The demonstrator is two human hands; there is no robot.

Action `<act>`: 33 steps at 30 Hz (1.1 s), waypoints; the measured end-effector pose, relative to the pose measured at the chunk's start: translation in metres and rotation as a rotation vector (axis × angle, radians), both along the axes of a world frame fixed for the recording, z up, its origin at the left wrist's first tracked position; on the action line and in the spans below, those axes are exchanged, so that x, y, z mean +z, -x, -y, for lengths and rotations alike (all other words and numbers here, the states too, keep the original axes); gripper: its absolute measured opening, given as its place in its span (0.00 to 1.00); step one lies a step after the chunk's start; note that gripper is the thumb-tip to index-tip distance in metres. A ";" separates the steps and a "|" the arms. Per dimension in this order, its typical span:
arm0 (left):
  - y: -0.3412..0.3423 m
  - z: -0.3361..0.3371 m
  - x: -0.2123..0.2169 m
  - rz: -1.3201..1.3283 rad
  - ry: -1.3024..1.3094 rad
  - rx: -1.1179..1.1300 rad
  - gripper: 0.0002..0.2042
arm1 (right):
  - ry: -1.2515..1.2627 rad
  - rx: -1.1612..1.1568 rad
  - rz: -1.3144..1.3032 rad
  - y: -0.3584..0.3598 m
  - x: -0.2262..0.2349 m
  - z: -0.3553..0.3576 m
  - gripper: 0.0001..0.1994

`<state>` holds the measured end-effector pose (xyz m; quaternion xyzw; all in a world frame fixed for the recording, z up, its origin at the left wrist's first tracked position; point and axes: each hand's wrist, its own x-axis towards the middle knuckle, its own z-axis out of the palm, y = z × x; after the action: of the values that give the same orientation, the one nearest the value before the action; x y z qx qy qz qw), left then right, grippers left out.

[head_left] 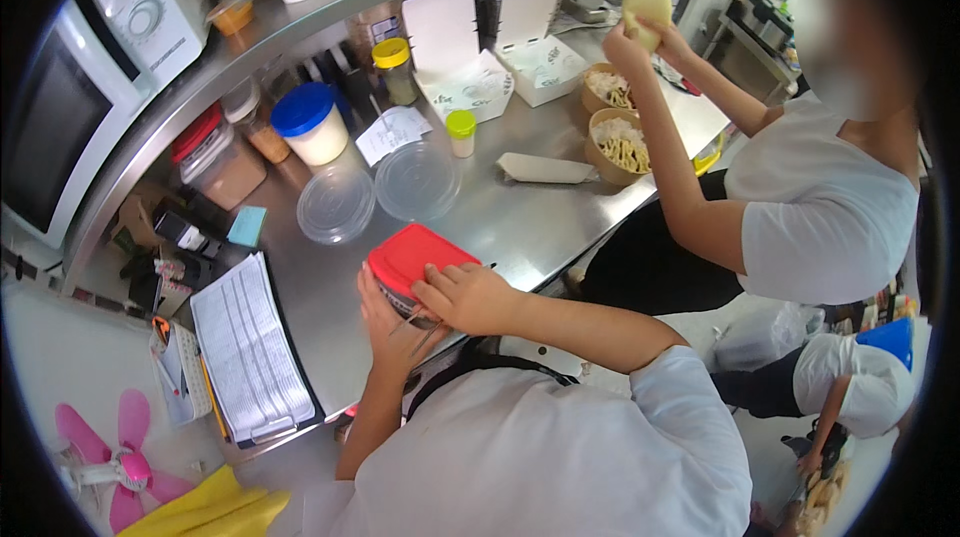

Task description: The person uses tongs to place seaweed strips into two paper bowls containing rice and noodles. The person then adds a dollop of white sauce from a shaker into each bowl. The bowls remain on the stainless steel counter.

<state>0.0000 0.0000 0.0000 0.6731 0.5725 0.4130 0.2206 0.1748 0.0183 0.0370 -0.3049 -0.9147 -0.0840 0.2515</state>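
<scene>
The red-lidded container [412, 255] lies between both hands, the left hand [386, 329] gripping its side, the right hand [474, 299] clasping its near edge.

At the near edge of the table [515, 222] is a lidded container [418, 259]; 2 loose lids [335, 205] lie behind it, clipped sheets [252, 347] to its left. A small jar [461, 137] stands between the lids and 2 takeaway boxes [468, 95] farther back; 2 bowls [612, 172] stand to the boxes' right.
</scene>
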 end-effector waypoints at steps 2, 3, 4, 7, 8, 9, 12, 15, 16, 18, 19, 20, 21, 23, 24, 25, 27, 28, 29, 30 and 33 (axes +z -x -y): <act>-0.001 0.000 -0.001 -0.085 -0.078 0.021 0.67 | -0.059 0.006 -0.081 0.000 0.004 -0.001 0.19; -0.009 0.002 -0.014 -0.033 -0.093 0.023 0.67 | -0.055 0.007 -0.050 -0.006 -0.002 -0.001 0.19; -0.010 0.002 -0.016 -0.003 -0.086 0.027 0.67 | -0.060 0.007 -0.061 -0.006 -0.002 -0.002 0.18; -0.015 0.005 -0.019 -0.018 -0.135 0.032 0.66 | -0.080 -0.015 -0.063 -0.002 -0.002 0.000 0.18; -0.017 0.005 -0.019 -0.029 -0.152 0.031 0.66 | -0.091 -0.026 -0.067 -0.002 -0.001 0.000 0.18; -0.019 0.004 -0.019 -0.050 -0.160 0.037 0.66 | -0.084 -0.036 -0.064 -0.003 -0.001 -0.002 0.18; -0.018 0.000 -0.016 -0.077 -0.145 0.036 0.65 | -0.075 -0.066 -0.110 -0.006 0.003 -0.006 0.18; -0.016 -0.001 -0.017 -0.072 -0.138 0.018 0.65 | -0.073 -0.085 -0.187 -0.011 0.007 -0.005 0.17; -0.016 -0.001 -0.019 -0.063 -0.145 0.017 0.65 | -0.063 -0.083 -0.199 -0.013 0.007 -0.003 0.17; -0.018 -0.002 -0.022 -0.028 -0.160 0.022 0.66 | -0.071 -0.080 -0.179 -0.011 0.006 -0.001 0.17; -0.022 -0.004 -0.024 -0.002 -0.168 0.026 0.66 | -0.088 -0.081 -0.145 -0.008 0.006 0.001 0.17; -0.024 -0.004 -0.025 0.028 -0.158 0.031 0.67 | -0.103 -0.082 -0.122 -0.005 0.005 0.003 0.16; -0.024 -0.004 -0.025 0.015 -0.168 0.028 0.67 | -0.099 -0.085 -0.120 -0.004 0.005 0.003 0.16; -0.024 -0.007 -0.023 0.007 -0.149 0.024 0.67 | -0.099 -0.090 -0.145 -0.003 0.008 0.000 0.16; -0.024 -0.007 -0.022 0.004 -0.167 0.009 0.67 | -0.071 -0.108 -0.188 -0.005 0.009 -0.001 0.16; -0.022 -0.008 -0.020 0.009 -0.170 -0.005 0.67 | -0.048 -0.126 -0.240 -0.009 0.012 -0.004 0.15; -0.023 -0.010 -0.019 0.034 -0.176 -0.019 0.66 | -0.028 -0.143 -0.298 -0.013 0.014 -0.006 0.15; -0.023 -0.010 -0.020 0.049 -0.174 -0.021 0.66 | -0.029 -0.144 -0.308 -0.012 0.013 -0.004 0.15; -0.022 -0.010 -0.020 0.068 -0.174 -0.020 0.65 | -0.021 -0.146 -0.316 -0.011 0.012 -0.002 0.15; -0.021 -0.010 -0.021 0.075 -0.172 -0.027 0.65 | -0.048 -0.143 -0.307 -0.009 0.010 0.000 0.15; -0.016 -0.009 -0.023 0.022 -0.161 -0.015 0.64 | -0.091 -0.132 -0.256 -0.004 0.002 0.005 0.15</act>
<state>0.0163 0.0091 -0.0230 0.6885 0.5299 0.4631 0.1753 0.1788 0.0132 0.0394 -0.3607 -0.8484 -0.1021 0.3736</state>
